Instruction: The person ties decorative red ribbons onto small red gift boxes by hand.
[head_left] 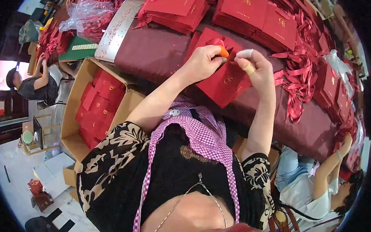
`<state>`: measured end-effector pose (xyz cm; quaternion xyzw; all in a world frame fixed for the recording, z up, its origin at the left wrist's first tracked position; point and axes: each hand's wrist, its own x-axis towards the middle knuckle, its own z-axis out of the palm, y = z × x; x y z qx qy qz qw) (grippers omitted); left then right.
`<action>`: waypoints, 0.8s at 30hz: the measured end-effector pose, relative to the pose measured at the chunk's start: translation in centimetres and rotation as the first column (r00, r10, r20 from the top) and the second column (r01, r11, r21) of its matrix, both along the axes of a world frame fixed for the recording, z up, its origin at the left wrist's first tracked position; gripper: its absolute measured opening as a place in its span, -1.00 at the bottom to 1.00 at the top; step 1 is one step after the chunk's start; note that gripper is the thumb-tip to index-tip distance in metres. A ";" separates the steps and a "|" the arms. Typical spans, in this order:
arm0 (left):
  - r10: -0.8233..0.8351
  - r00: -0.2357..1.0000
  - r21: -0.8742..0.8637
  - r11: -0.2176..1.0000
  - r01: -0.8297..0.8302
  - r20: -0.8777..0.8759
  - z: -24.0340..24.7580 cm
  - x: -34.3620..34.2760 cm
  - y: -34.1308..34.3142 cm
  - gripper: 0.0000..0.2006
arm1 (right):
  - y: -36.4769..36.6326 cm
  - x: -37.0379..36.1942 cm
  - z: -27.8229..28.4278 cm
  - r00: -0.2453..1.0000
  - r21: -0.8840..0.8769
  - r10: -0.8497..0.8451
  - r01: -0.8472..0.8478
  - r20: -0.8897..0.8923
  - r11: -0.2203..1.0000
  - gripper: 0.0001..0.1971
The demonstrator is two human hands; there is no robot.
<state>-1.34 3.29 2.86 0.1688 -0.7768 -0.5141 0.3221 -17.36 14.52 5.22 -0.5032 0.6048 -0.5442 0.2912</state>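
Note:
A dark red paper gift bag (220, 89) with a gold emblem hangs tilted over the near edge of the cloth-covered table. At its upper part my left hand (201, 65) is closed in a pinch, an orange cover on one fingertip. My right hand (258, 74) pinches at the bag's right upper edge, with white and yellowish coverings on its fingers. Red ribbon (228, 43) shows between the hands; exactly how the fingertips grip it is hidden.
Stacks of red bags (247, 11) line the table's far side. Loose red ribbons (300, 71) pile up at the right. A cardboard box (67, 124) of red bags stands at my left. One co-worker (314, 185) sits at right, another (33, 86) at far left.

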 end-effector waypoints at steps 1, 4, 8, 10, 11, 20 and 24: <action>-0.002 1.000 0.000 1.000 0.002 0.000 0.1 0.0 0.0 -0.87 | -0.2 -0.1 0.2 0.999 -0.040 -0.038 0.036 -0.034 0.999 -0.87; -0.038 0.999 -0.103 0.994 0.040 0.023 0.4 0.0 0.1 -0.88 | -1.3 -0.3 0.8 0.849 -0.209 -0.035 -0.089 -0.527 0.974 -0.78; -0.004 0.999 -0.018 1.000 0.005 0.045 -0.2 -0.3 -0.1 -0.89 | -1.7 -0.3 0.9 0.882 -0.074 0.079 -0.127 -0.464 0.989 -0.85; 0.026 0.997 -0.001 1.000 -0.026 0.078 -0.2 -0.4 0.0 -0.90 | -2.1 -0.7 0.2 0.872 -0.064 0.085 -0.131 -0.481 0.989 -0.87; 0.068 0.998 0.059 0.996 -0.069 0.018 -0.5 -0.5 -0.1 -0.91 | -2.1 -1.0 -0.2 0.861 -0.051 0.090 -0.133 -0.501 0.990 -0.89; 0.531 0.847 -0.262 0.817 -0.513 -0.001 -2.0 1.1 -5.3 -0.84 | -1.0 -3.0 -2.3 0.934 0.031 0.063 -0.055 -0.352 0.998 -0.89; 0.211 0.961 -0.416 0.901 -0.120 0.180 -0.7 2.0 -3.5 -0.81 | -1.1 -3.4 -2.8 0.944 0.027 0.022 -0.014 -0.330 1.000 -0.88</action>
